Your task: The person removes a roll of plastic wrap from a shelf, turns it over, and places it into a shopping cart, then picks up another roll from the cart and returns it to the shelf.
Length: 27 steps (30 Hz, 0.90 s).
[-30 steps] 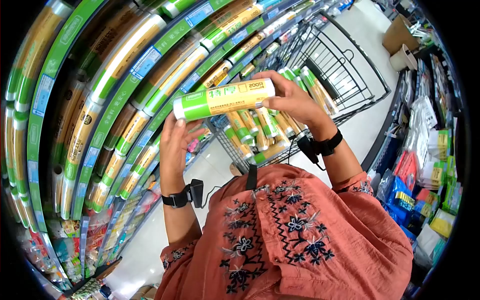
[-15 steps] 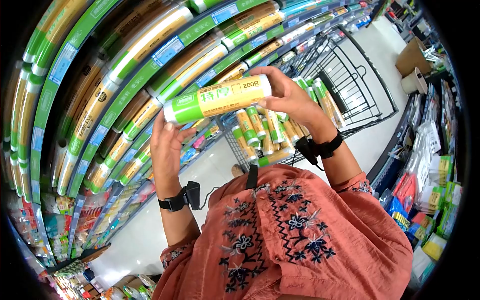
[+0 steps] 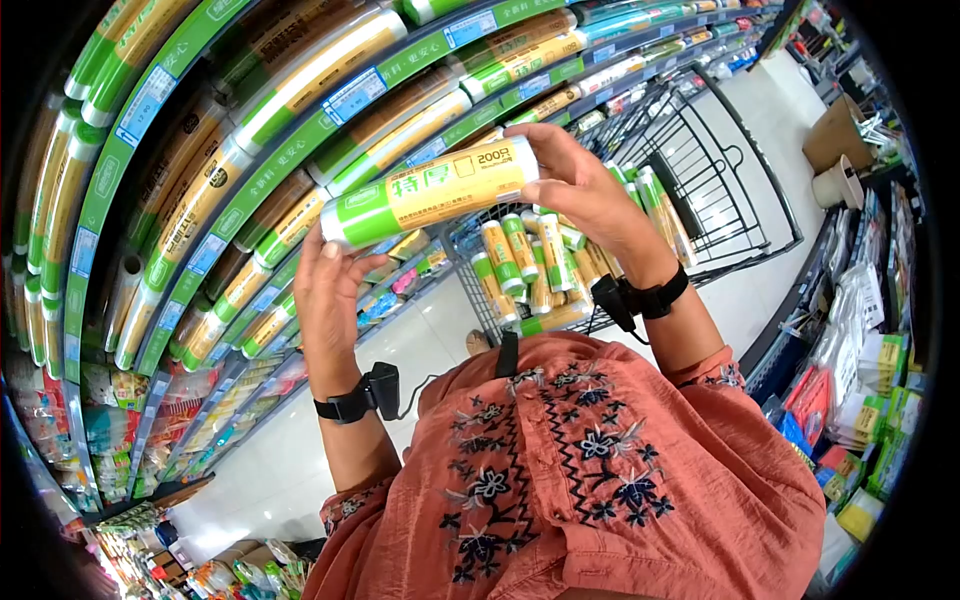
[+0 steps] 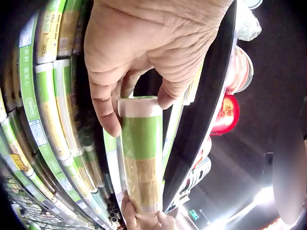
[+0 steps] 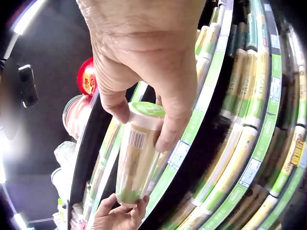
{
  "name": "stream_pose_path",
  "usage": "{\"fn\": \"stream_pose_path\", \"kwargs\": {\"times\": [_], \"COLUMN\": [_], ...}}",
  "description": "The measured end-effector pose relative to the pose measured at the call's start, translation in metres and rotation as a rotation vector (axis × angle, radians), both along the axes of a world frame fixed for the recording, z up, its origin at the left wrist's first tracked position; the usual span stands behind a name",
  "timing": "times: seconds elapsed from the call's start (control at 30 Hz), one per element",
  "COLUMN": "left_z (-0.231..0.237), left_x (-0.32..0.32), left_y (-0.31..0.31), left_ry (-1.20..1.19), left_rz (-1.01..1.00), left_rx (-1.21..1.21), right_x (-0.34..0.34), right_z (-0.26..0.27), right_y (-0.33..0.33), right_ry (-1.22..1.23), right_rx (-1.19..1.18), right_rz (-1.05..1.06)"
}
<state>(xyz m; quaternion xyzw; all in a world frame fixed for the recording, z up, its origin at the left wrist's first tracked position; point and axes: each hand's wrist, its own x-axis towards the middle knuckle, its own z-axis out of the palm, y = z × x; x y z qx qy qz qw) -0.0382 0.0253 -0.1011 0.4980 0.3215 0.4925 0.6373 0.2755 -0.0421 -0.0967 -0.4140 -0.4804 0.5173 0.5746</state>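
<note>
Between both hands is a plump roll of plastic bags (image 3: 432, 194), green at one end and tan at the other, with Chinese print and "200" on its label. My right hand (image 3: 592, 190) grips the tan end; in the right wrist view its thumb and fingers pinch the roll below a green cap, near a barcode. My left hand (image 3: 328, 305) holds the green end, fingertips at its white rim. In the left wrist view, the thumb and fingers (image 4: 111, 122) lie on opposite sides of that rim. The roll is slightly tilted in front of the shelves.
Curved-looking shelves (image 3: 285, 160) of similar rolls, with green strips and blue price tags, stand ahead and left. A wire shopping cart (image 3: 740, 150) holds several rolls at front right. Packaged goods (image 3: 850, 420) line the right side, near a cardboard box (image 3: 832, 135).
Both hands have carried the roll a little to the left in the head view, its label turning to show more clearly. The shelves and cart have shifted right in view.
</note>
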Motion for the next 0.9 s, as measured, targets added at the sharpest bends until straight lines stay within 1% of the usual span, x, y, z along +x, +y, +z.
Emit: {"fn": "stream_pose_path", "kwargs": {"times": [0.37,0.53,0.9], "left_z": [0.006,0.012,0.016], "left_x": [-0.001,-0.001,-0.009], "left_y": [-0.004,-0.006,-0.009], "left_ry": [0.015,0.057,0.040], "left_rz": [0.015,0.045,0.043], "left_rx": [0.032,0.043,0.035], "right_x": [0.001,0.000,-0.006], "right_z": [0.000,0.003,0.007], "right_y": [0.001,0.004,0.007], "right_ry": [0.080,0.073,0.066], "right_rx": [-0.022,-0.002,0.003], "right_rz": [0.038,0.045,0.072]}}
